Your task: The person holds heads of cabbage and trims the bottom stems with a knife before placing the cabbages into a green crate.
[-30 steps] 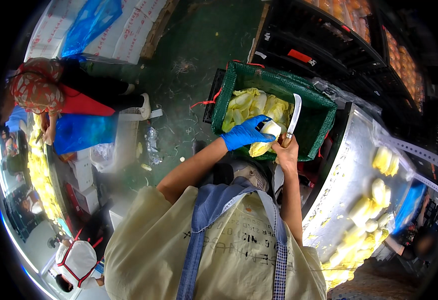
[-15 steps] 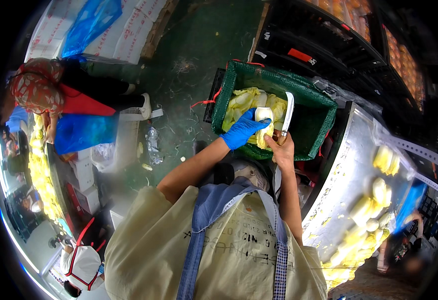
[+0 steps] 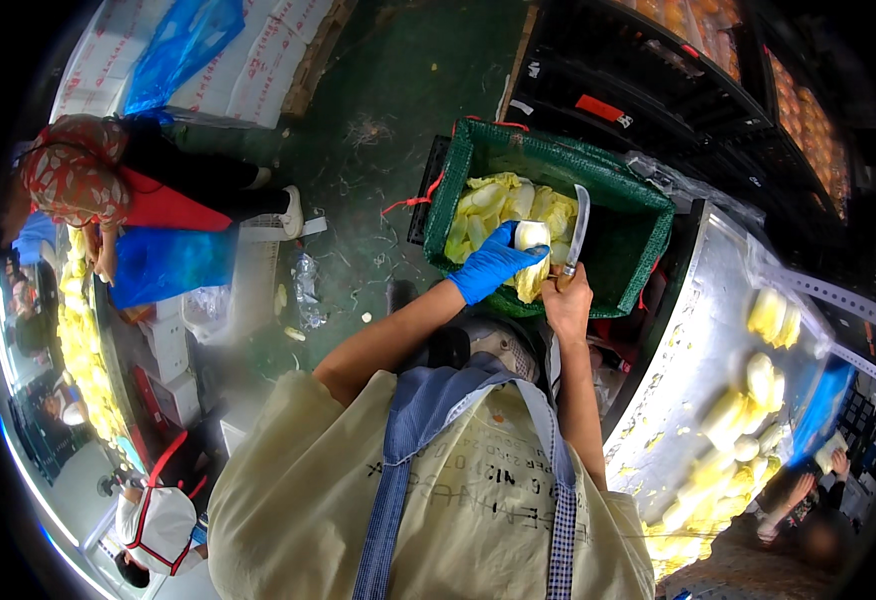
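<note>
My left hand (image 3: 490,268), in a blue glove, is closed round a small napa cabbage (image 3: 532,236). The cabbage's white stem end points up, and yellow leaves hang below my fingers. In my bare right hand (image 3: 569,302) is a knife (image 3: 582,218), gripped by its handle. Its long blade stands upright just right of the cabbage, apart from it. Both hands are over the near side of a green woven bin (image 3: 648,222). Loose yellow-green cabbage leaves (image 3: 480,208) fill the bin's left part.
To my right, a metal table (image 3: 673,350) carries several trimmed cabbages (image 3: 728,420). Stacked black crates (image 3: 648,90) rise beyond the bin. At left, a person in a red apron (image 3: 163,200) stands by another cabbage-covered table (image 3: 83,340). Scraps litter the green floor (image 3: 358,190).
The cabbage has turned slightly, showing more of its rounded stem end. My right hand has closed more round the knife handle and shifted slightly nearer me. At lower right, another person's hands have risen.
</note>
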`<state>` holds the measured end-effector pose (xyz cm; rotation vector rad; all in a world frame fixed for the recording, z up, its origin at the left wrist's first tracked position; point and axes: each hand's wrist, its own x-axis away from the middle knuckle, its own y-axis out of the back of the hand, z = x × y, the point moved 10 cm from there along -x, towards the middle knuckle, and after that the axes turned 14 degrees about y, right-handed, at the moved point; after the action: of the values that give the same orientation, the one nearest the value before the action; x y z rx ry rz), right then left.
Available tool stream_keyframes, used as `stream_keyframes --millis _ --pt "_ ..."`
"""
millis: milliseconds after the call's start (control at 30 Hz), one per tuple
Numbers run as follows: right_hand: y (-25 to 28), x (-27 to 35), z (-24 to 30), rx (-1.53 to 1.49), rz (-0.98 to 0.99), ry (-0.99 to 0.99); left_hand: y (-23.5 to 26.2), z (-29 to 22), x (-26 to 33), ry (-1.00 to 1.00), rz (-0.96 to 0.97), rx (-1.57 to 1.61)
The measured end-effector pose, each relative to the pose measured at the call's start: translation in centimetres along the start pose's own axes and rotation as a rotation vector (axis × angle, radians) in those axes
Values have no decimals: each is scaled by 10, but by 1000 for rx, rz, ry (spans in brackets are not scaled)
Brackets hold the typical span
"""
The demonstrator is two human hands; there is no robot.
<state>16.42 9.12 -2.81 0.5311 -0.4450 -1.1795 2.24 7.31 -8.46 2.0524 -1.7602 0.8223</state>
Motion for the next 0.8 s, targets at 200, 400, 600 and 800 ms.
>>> stream_keyframes --millis 200,400,600,800 --pt "-14 8 -22 -323 -31 -40 2 13 -8 35 1 159" --pt "-28 14 -26 -686 49 -236 4 18 -8 89 31 392" --pt "-17 9 -25 -480 63 -218 6 24 -14 73 10 343" --pt "-21 14 -41 -842 19 -333 -2 25 -7 264 156 374"
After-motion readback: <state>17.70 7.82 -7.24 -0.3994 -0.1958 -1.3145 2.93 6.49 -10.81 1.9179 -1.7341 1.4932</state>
